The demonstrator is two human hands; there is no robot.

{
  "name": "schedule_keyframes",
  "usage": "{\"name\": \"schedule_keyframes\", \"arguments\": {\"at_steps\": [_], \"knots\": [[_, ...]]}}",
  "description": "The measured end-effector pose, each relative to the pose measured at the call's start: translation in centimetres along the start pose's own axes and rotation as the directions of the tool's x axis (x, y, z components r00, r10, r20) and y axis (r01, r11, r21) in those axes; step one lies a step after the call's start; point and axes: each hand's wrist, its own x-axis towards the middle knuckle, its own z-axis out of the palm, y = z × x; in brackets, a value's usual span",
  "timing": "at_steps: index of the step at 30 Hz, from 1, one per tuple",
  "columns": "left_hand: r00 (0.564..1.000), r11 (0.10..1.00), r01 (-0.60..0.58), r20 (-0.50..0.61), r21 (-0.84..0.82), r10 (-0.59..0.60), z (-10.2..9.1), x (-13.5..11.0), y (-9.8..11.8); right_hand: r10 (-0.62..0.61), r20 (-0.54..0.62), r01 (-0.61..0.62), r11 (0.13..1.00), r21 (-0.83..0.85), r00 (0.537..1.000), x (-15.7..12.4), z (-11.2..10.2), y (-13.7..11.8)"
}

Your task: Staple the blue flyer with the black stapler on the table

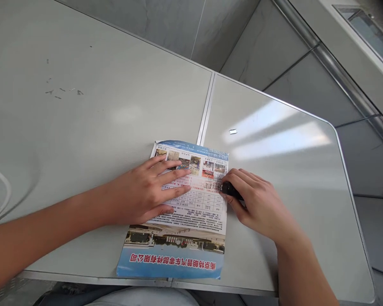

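Observation:
A printed leaflet [181,231] with photos, a table of text and red Chinese characters lies upside down to me near the table's front edge. My left hand [153,189] rests flat on its upper left part, fingers spread. Gripped in my right hand [258,199] is a small black stapler [231,190], its jaw end at the leaflet's right edge. Rows of close-set staples [213,174] run down the upper right side of the leaflet. My fingers and palm hide the rear of the stapler.
A short strip of staples [232,131] lies beyond the leaflet. Several bent staples [62,89] are scattered on the light table [115,76] at the far left. A metal seam [207,106] crosses the tabletop. A white cable [4,187] curves at the left edge.

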Motion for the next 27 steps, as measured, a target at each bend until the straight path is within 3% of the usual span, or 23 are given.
{"name": "schedule_keyframes", "arguments": {"at_steps": [27], "knots": [[1.0, 0.999, -0.001, -0.006, -0.039, 0.001, -0.24, 0.16, 0.02, -0.012, 0.021, 0.014, 0.995, -0.104, 1.0, 0.36, -0.18, -0.3]]}}
